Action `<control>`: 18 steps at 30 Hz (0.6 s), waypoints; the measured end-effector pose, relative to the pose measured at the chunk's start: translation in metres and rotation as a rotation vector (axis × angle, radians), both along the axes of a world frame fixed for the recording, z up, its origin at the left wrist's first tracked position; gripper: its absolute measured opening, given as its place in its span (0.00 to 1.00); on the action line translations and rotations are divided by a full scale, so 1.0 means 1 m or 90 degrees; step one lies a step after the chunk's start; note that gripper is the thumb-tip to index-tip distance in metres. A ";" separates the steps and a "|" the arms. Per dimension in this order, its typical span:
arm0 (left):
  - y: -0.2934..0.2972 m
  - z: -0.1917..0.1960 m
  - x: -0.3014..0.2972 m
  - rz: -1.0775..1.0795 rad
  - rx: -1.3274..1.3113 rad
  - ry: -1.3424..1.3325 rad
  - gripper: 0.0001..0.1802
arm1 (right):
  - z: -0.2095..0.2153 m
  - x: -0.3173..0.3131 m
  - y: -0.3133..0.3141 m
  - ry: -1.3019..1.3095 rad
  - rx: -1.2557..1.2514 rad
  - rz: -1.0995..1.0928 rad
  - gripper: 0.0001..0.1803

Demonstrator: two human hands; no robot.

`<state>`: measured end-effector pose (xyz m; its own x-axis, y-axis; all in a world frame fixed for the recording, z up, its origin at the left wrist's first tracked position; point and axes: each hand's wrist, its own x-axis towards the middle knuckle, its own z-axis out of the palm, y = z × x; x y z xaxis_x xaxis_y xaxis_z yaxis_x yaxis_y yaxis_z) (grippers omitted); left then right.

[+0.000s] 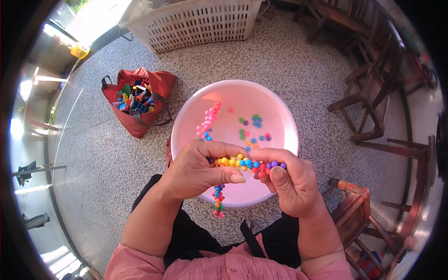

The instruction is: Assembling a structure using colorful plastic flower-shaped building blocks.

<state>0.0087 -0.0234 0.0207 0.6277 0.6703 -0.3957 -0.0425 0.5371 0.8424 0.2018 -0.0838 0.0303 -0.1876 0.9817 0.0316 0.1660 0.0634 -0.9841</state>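
A chain of small knobbed, flower-shaped plastic pieces (229,161) stretches between my hands above a pink basin (179,114). My left hand (186,170) pinches its yellow and orange stretch between thumb and forefinger. With bent fingers, my right hand (298,186) grips the red and purple pieces at the other end, close to a blue one. One length of chain, pink and blue, shows beyond my left hand over the basin; another multicoloured length hangs below that hand. Several loose flower pieces (257,121) in green, blue, orange and pink lie on the basin floor.
Left of the basin sits a red bag (161,86) filled with mixed toy bricks. A white slotted plastic basket (200,28) stands at the far side. Wooden chairs (361,112) line the right, and a wooden stool (350,205) is near my right arm. The floor is speckled grey.
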 end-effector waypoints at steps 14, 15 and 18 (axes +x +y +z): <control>-0.002 -0.011 0.002 -0.048 0.029 -0.016 0.21 | 0.007 0.005 0.000 -0.025 0.000 0.033 0.14; -0.002 -0.010 0.003 -0.042 0.042 -0.015 0.21 | 0.007 0.005 0.000 -0.025 -0.020 0.037 0.15; -0.001 -0.006 0.005 -0.033 0.037 -0.020 0.23 | 0.002 0.003 -0.003 0.105 -0.029 0.010 0.17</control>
<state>0.0134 -0.0240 0.0151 0.6735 0.6583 -0.3363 -0.0435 0.4894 0.8710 0.2051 -0.0864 0.0327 -0.1989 0.9798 0.0182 0.0018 0.0189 -0.9998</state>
